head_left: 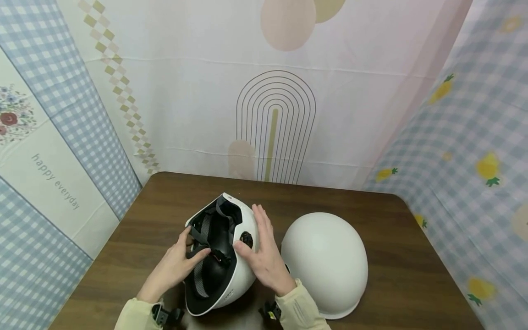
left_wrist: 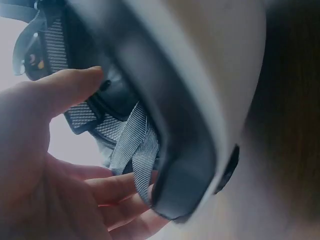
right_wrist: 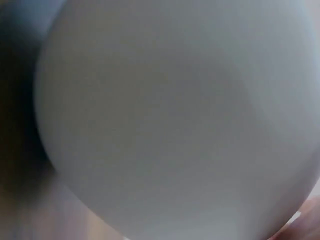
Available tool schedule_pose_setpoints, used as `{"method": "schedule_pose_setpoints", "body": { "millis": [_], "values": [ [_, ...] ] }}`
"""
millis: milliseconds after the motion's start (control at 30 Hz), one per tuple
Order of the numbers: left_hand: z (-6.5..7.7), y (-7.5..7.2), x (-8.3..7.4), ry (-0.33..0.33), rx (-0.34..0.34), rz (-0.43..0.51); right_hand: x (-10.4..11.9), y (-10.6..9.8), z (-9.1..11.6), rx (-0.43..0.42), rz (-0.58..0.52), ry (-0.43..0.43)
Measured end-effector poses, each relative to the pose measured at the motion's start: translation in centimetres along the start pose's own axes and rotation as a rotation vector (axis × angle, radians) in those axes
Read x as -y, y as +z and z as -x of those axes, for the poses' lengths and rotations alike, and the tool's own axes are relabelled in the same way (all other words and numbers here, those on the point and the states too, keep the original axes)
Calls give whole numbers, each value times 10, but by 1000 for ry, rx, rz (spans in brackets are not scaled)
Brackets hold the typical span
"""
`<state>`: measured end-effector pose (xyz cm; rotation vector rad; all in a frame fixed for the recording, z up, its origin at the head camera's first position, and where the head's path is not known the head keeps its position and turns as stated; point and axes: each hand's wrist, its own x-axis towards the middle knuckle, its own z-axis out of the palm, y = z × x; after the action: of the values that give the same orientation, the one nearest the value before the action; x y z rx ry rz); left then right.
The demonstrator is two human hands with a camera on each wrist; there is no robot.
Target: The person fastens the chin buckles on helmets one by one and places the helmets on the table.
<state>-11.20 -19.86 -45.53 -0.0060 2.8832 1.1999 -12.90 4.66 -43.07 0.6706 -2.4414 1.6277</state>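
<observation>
A white helmet [head_left: 243, 279] with a black lining stands tilted on the table, its hollow side facing up and left. My left hand [head_left: 175, 263] grips its left rim, the thumb over the hollow and the fingers by the grey chin strap [left_wrist: 132, 142]. In the left wrist view the fingertips go behind the strap and the padded rim. My right hand [head_left: 266, 256] presses against the outer right side with straight fingers, the thumb beside a black round fitting [head_left: 246, 239]. Close by on the right, a second white helmet [head_left: 326, 261] sits dome up; a smooth white shell [right_wrist: 175, 120] fills the right wrist view.
The brown wooden table [head_left: 404, 266] has rounded far corners. Behind it hangs a white patterned cloth [head_left: 198, 101]. Blue checked cloths hang at the left and right sides.
</observation>
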Motion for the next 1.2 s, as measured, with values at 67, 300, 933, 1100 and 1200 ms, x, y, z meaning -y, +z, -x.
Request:
{"method": "schedule_pose_setpoints", "body": {
  "millis": [67,300,933,1100,1200],
  "values": [
    [-1,3,2,-11,7,32,3,-2,-2,22,42,-51],
    [-2,7,3,-16,18,65,12,-6,-9,84,206,-131],
    [0,-20,-29,156,-103,89,18,-12,-16,196,321,-149],
    [-5,-26,-69,497,-197,66,17,-13,-16,200,320,-154],
    [-7,-23,-77,555,-183,-4,18,-12,-15,215,332,-155]
  ]
}}
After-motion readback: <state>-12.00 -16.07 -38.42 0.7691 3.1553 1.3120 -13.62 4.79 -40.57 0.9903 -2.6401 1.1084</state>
